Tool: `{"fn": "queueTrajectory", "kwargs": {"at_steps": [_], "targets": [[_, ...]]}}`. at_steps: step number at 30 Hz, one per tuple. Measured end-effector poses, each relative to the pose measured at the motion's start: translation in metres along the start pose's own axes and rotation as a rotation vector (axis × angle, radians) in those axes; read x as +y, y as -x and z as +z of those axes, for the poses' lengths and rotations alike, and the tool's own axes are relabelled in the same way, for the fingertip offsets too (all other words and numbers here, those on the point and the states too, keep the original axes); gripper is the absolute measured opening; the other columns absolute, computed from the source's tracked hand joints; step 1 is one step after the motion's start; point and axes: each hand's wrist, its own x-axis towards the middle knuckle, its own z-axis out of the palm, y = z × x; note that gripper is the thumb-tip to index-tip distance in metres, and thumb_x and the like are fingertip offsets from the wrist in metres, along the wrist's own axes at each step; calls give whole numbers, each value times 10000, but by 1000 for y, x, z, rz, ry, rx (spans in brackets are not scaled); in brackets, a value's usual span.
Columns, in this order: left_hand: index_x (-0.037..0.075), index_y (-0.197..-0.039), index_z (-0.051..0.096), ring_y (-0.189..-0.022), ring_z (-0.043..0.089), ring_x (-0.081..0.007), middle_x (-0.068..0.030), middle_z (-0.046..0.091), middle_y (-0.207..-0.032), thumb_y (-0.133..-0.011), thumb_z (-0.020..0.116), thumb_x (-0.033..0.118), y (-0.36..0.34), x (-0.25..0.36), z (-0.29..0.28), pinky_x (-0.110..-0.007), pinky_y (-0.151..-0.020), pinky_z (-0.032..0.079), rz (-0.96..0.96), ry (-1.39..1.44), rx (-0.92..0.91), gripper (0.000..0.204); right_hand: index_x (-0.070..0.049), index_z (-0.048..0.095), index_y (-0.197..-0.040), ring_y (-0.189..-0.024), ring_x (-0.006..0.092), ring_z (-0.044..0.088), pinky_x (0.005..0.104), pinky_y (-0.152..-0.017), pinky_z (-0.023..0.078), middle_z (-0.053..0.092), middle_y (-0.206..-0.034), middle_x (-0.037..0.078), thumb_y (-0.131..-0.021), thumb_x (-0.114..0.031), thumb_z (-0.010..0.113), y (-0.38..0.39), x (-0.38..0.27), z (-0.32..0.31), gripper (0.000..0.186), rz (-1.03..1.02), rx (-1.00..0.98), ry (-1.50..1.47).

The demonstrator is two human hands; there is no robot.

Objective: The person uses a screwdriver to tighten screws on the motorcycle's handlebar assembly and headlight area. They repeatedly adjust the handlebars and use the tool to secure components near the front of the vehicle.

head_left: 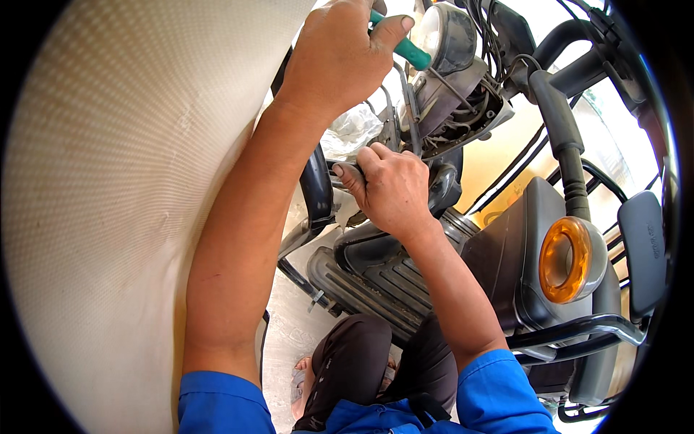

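My left hand (pixel 340 47) is closed on a screwdriver (pixel 412 53) with a green handle, at the top centre. Its metal shaft points down-right into the opened housing (pixel 463 107) under a round headlamp (pixel 452 40), among cables and dark metal. Lower down, my right hand (pixel 387 188) has curled fingers on a dark part of the vehicle's frame beside a crumpled clear plastic bag (pixel 349 130). What exactly its fingertips grip is hidden.
A pale curved panel (pixel 123 181) fills the left side. On the right are black bars, an amber-ringed lamp (pixel 564 259), a grey pad (pixel 640 253) and a dark box (pixel 506 264). A ridged footboard (pixel 332 286) lies below, above my legs.
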Motion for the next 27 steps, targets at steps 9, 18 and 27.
{"fn": "queueTrajectory", "kwargs": {"at_steps": [9, 18, 27], "targets": [[-11, -1030, 640, -556, 617, -178, -86, 633, -653, -962, 638, 436, -7, -22, 10, -291, -513, 475, 289, 38, 168, 452, -39, 635, -749, -671, 299, 633, 401, -656, 489, 597, -699, 86, -907, -416, 685, 1, -1, -1, 412, 3, 6, -28], [-14, -1109, 575, -1000, 615, -374, -293, 600, -1097, -904, 696, 353, -52, 25, -68, -406, -829, 471, -404, 341, -535, 437, -24, 654, -804, -929, 313, 604, 419, -835, 466, 657, -962, 118, -807, -161, 780, 13, 35, -23, 186, -55, 296, -236], [-60, -1045, 545, -895, 627, -424, -281, 625, -958, -908, 653, 197, -19, 16, -21, -472, -820, 482, 32, 154, 79, 312, 8, 694, -818, -940, 300, 634, 394, -848, 507, 668, -1008, 79, -788, -94, 707, -19, 109, -75, 107, 148, 422, 296]]}}
